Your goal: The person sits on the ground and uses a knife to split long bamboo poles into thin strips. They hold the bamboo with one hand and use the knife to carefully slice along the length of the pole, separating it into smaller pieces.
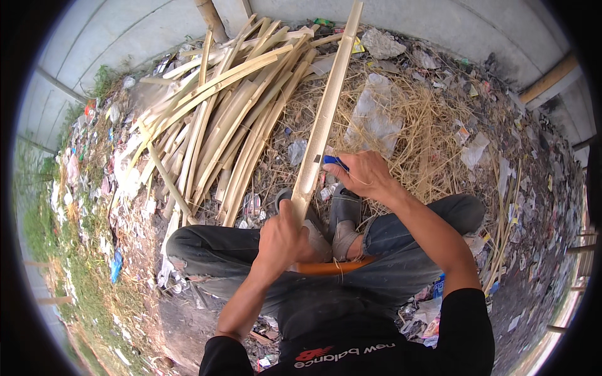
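Observation:
My left hand grips the near end of a long split bamboo strip that runs away from me toward the wall. My right hand is closed on a blue-handled tool pressed against the strip's right edge. I sit with my knees bent, grey trousers and grey shoes below the strip. An orange stick lies across my lap.
A pile of split bamboo strips fans out to the left. Dry straw, plastic scraps and litter cover the ground. A concrete wall curves behind. Grass grows along the left edge.

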Tool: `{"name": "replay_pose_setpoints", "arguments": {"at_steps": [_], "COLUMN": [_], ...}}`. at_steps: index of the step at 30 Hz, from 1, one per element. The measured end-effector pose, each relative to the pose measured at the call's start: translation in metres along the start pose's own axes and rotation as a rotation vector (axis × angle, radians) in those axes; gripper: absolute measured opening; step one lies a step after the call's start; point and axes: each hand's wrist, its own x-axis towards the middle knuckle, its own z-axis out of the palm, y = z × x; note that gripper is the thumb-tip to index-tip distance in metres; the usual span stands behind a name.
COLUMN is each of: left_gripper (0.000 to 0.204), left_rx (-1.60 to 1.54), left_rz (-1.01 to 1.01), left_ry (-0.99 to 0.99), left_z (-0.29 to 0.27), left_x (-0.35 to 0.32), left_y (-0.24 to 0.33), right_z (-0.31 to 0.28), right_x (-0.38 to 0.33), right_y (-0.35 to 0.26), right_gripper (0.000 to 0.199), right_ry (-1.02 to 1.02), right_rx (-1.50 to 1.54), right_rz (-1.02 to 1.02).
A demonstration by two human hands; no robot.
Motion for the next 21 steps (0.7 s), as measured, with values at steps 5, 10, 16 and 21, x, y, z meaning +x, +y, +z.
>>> {"name": "replay_pose_setpoints", "arguments": {"at_steps": [5, 10, 16, 21], "left_gripper": [0.035, 0.030, 0.035, 0.037], "left_rx": [-0.148, -0.199, -0.043, 0.030], "left_rz": [-0.135, -0.156, -0.117, -0.062], "left_ry": [-0.186, -0.145, -0.066, 0.012], "left_z": [0.000, 0.009, 0.011, 0.017], "left_x": [-0.045, -0.046, -0.020, -0.015], "left_y": [0.008, 0.006, 0.001, 0.001], "right_z": [-0.038, -0.031, -0.008, 0.005], "right_x": [0.022, 0.008, -0.045, -0.064], "right_y": [0.092, 0.086, -0.008, -0.031], "right_gripper": [0.062, 0.062, 0.050, 0.054], "right_ry": [0.070, 0.103, -0.131, -0.197], "right_rx": [0.016, 0.104, 0.126, 0.072], "right_rz": [0.364, 0.313, -0.059, -0.096]}}
